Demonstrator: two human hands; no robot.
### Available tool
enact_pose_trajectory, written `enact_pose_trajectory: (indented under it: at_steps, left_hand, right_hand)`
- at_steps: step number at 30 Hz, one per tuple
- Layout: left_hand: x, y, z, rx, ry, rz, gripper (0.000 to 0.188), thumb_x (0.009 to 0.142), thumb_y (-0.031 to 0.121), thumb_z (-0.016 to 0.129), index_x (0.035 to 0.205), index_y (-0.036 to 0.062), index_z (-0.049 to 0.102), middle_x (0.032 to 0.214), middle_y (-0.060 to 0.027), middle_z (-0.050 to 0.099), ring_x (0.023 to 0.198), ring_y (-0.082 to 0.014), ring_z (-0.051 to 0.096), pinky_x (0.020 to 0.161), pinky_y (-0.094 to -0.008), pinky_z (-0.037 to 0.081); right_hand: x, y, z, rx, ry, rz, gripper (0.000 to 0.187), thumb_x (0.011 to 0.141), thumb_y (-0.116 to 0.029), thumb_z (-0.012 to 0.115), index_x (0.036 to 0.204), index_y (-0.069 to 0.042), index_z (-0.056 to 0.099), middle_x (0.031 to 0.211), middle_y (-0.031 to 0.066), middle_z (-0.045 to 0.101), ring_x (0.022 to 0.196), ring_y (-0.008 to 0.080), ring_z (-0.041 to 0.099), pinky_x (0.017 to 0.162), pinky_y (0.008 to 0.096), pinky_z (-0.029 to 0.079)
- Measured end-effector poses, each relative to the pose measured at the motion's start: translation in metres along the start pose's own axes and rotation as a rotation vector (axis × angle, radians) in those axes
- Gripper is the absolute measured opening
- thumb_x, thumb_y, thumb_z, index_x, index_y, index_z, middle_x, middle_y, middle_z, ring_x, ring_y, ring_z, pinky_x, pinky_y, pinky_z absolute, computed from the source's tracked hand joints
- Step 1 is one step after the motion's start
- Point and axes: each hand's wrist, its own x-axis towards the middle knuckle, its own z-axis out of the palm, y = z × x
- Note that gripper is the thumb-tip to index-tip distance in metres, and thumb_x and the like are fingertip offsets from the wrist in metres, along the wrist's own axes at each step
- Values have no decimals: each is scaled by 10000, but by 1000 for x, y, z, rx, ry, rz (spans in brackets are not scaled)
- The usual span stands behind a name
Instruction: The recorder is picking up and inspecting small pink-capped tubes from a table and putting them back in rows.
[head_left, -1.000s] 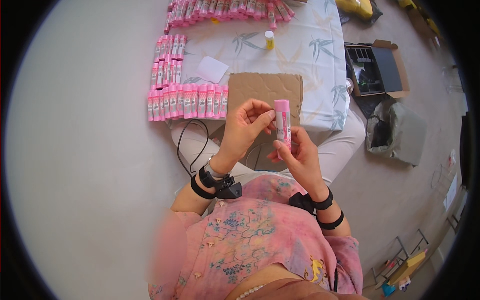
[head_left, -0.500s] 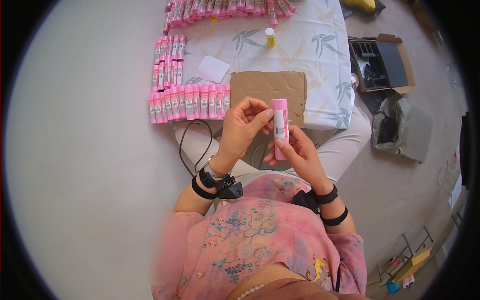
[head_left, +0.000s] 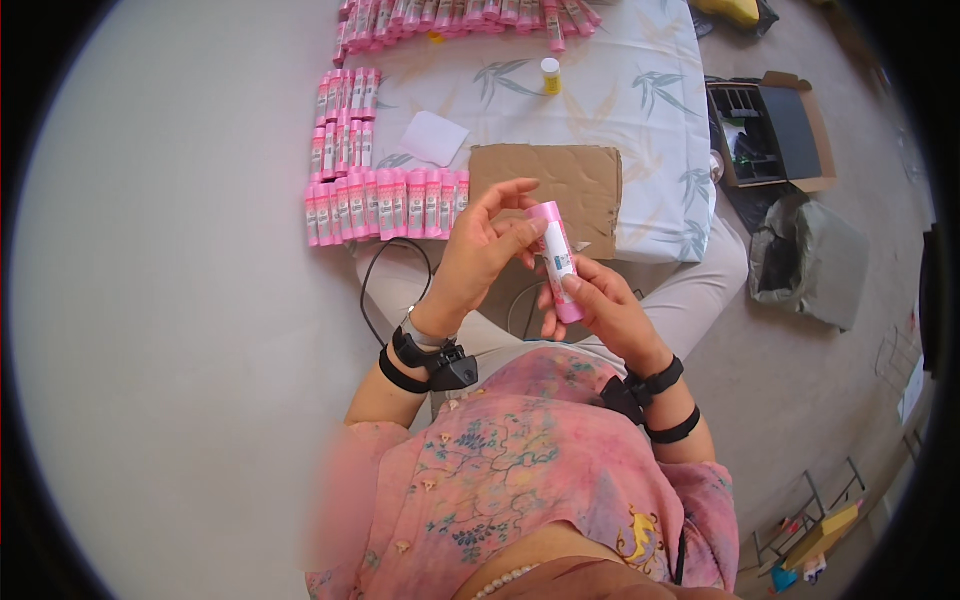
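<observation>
A pink cylindrical tube with a white-and-pink label (head_left: 556, 252) is held in front of me, tilted, its top leaning left. My right hand (head_left: 612, 312) is closed round its lower part, thumb laid on the label. At the upper end, the thumb of my left hand (head_left: 482, 255) presses against the label's left edge. The index finger of that hand reaches out past the tube's top, while its other fingers curl partly out of sight. Just beyond the hands, a piece of brown cardboard (head_left: 545, 172) lies on the table's near edge.
Similar pink tubes (head_left: 385, 205) stand in rows along the table's left side, and more lie piled (head_left: 450, 15) at the far edge. White paper sheets (head_left: 435, 138) and a yellow bottle with a white cap (head_left: 551, 77) rest on the patterned tablecloth (head_left: 640, 150). An open box (head_left: 790, 130) sits at right.
The tube has gone from nearly upright to leaning left and has turned a little, showing more white label. My left index finger has straightened out. The view has shifted slightly.
</observation>
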Motion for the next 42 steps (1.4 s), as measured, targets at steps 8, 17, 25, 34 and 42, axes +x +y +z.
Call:
enact_pose_trajectory:
  at_steps: [8, 17, 25, 34, 42]
  left_hand:
    - [6, 2, -36, 102, -27, -18, 388, 971, 92, 685, 1332, -15, 588, 999, -60, 672, 803, -85, 632, 648, -238, 519]
    - [-5, 25, -62, 390, 64, -3, 265, 962, 70, 689, 1209, -20, 650, 1000, -55, 678, 863, -105, 671, 675, -222, 544]
    - [13, 55, -70, 837, 34, 403, 400, 857, -21, 765, 1244, 30, 676, 1174, -83, 660, 986, -142, 675, 757, -279, 575]
    - [102, 91, -123, 748, 200, 272, 237, 919, 70, 737, 1153, 38, 713, 986, -46, 700, 872, -91, 636, 749, -236, 518]
    - [326, 139, -261, 91, 428, 347, 141, 911, 97, 750, 1000, -8, 718, 854, -46, 692, 736, -118, 648, 687, -254, 542]
  right_hand:
    - [23, -9, -13, -55, 125, -102, 359, 1094, -188, 487, 1387, 15, 527, 1063, 80, 657, 854, 119, 634, 790, 264, 545]
    - [79, -28, -17, -207, 135, -136, 300, 1093, -187, 494, 1299, 27, 533, 1073, 109, 663, 930, 150, 674, 868, 297, 567]
    - [121, -49, -24, -243, 81, -125, 395, 1121, -281, 415, 1324, 42, 520, 1060, 136, 672, 886, 178, 687, 830, 317, 579]
    - [174, -79, -82, -696, 482, -501, 410, 1106, -292, 450, 1349, 25, 543, 1135, 163, 677, 959, 228, 685, 841, 353, 554]
    - [199, -60, -231, -1799, 1050, -593, 495, 989, -150, 592, 1436, 12, 455, 1425, 205, 513, 1331, 385, 454, 1140, 492, 328]
